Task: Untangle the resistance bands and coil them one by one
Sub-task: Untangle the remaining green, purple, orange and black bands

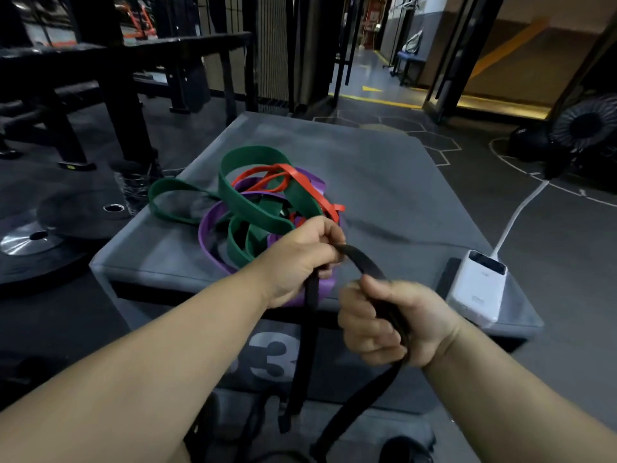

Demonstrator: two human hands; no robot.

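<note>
Two hands on one black flat rubber resistance band. Person's left hand has its fingers curled tight round the strap, just at the near edge of the pile. Their right hand is clenched round the same strap, thumb lying along it. A short arc of strap bridges the hands; from each hand a length hangs down in front of the grey padded box, toward the floor.

Pile on the box top: wide green rubber band, purple rubber band and thin red rubber band, all interlooped, touching. Whether the black strap threads into the pile cannot be told; the left hand covers that spot.

White power bank sits on the box's near right corner, white cable running off to the floor. Steel weight plates lie on the floor to the left.
</note>
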